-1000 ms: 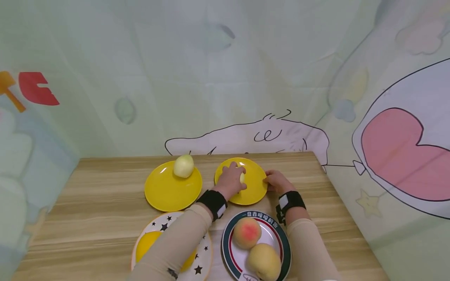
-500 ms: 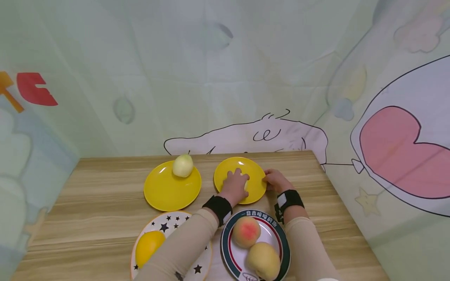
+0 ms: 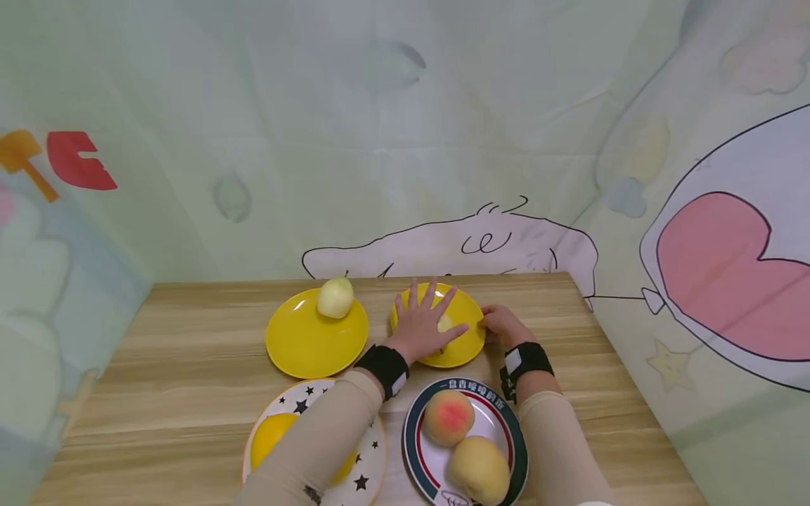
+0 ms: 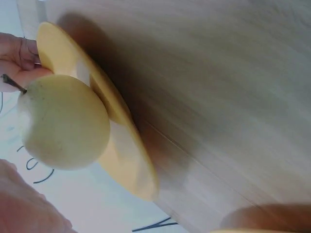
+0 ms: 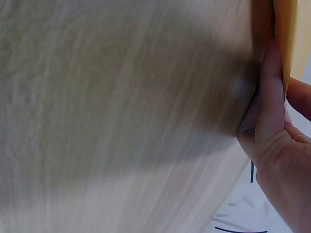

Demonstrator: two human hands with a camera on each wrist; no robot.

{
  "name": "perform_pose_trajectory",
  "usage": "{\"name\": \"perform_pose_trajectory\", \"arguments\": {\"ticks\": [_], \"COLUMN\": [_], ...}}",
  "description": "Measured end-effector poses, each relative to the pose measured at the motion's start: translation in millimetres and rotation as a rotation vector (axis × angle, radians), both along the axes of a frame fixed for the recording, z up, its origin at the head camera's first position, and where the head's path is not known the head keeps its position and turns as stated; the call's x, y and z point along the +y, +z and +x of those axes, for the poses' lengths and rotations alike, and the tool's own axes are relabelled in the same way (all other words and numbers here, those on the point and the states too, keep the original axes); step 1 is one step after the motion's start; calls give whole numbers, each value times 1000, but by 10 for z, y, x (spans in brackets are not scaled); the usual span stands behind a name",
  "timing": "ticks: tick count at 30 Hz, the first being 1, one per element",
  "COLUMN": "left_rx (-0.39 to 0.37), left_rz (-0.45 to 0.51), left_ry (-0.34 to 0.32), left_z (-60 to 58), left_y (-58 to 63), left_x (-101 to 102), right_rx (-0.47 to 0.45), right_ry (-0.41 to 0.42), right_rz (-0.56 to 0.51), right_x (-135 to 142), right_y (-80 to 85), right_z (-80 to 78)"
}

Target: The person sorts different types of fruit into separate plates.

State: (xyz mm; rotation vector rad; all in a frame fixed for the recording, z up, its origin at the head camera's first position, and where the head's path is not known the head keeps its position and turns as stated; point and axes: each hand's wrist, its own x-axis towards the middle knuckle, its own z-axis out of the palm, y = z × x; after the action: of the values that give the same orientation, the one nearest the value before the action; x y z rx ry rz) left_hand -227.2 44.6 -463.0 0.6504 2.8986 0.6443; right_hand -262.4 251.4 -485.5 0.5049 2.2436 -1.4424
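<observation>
My left hand is spread, fingers straight, above the right-hand yellow plate. Beneath it is a pale yellow pear with a dark stem, partly covered by the hand in the head view. In the left wrist view a gap shows between that pear and the hand at the lower left. My right hand pinches the plate's right rim. The right wrist view shows a finger under the rim, with the thumb on the upper side.
A second yellow plate to the left bears another pear. Nearer stand a star-patterned plate with yellow fruit, partly behind the left sleeve, and a green-rimmed plate with a peach and a yellowish round fruit.
The left hand's fingers were curved around the pear and are now spread wide, off it. My right hand keeps its hold on the plate rim. The view has shifted slightly.
</observation>
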Motion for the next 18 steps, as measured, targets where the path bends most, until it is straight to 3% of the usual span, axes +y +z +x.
{"name": "perform_pose_trajectory", "arguments": {"ticks": [9,18], "left_rx": [30,70], "left_rz": [-36,-8], "left_ry": [54,168], "left_z": [-94,-198], "left_y": [-40,45], "left_x": [-168,-524], "right_rx": [-25,-23], "right_ry": [-7,-4], "right_rz": [13,-11], "right_x": [-1,12], "right_y": [3,-16], "right_z": [35,6]}}
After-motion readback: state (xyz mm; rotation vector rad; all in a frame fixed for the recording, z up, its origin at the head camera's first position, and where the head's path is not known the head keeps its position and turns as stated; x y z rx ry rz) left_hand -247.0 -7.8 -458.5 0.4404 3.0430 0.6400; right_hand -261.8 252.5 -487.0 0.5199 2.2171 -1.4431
